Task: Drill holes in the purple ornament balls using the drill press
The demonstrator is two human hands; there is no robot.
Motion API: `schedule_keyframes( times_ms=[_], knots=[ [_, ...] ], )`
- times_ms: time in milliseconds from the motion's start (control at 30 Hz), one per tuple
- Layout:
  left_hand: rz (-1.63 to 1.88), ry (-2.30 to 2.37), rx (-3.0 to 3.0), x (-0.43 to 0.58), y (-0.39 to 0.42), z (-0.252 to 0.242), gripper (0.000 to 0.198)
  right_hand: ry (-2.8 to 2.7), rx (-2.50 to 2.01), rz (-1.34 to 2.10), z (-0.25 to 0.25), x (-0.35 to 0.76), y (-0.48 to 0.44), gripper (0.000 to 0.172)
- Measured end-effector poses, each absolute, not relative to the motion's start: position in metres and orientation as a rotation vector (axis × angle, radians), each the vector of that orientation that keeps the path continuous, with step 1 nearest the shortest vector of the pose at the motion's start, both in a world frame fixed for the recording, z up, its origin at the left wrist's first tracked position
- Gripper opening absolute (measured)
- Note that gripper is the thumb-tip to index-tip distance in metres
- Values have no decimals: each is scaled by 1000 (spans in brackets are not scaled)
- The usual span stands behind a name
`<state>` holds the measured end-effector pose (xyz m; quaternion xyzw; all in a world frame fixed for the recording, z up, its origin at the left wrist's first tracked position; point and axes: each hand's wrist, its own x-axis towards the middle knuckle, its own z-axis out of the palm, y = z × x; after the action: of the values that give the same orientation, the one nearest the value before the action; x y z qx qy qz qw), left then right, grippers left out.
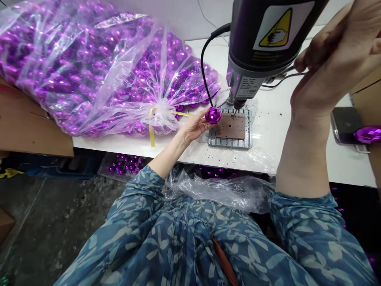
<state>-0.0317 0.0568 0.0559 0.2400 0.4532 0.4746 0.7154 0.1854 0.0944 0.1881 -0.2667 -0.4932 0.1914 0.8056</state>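
Note:
My left hand [195,126] pinches a shiny purple faceted ball [213,115] at the left edge of a brown pad [232,126] that lies on a metal grid plate [212,140]. The ball is just left of the drill tip [235,109] of a grey bench drill [262,43]. My right hand [330,59] is raised to the right of the drill head, curled around a thin lever that is mostly hidden by the fingers.
A large clear bag of purple balls [98,67], tied with yellow ribbon, fills the left of the white table [297,143]. A phone [347,125] and another purple ball [369,134] lie at right. Loose plastic [217,190] rests on my lap; a tray of balls [123,165] sits under the table.

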Motion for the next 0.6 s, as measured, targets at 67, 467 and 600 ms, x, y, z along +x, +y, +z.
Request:
schedule_keyframes(
  times_ms=[67, 467, 600],
  knots=[
    [1050, 980, 467, -27, 57, 54, 27, -1055, -430, 356, 187, 185, 97, 48],
    [929, 1016, 930, -22, 56, 41, 37, -1089, -282, 381, 180, 188, 103, 21],
    [956, 1060, 1247, -20, 62, 30, 57, -1072, -320, 348, 180, 187, 106, 18]
  ],
)
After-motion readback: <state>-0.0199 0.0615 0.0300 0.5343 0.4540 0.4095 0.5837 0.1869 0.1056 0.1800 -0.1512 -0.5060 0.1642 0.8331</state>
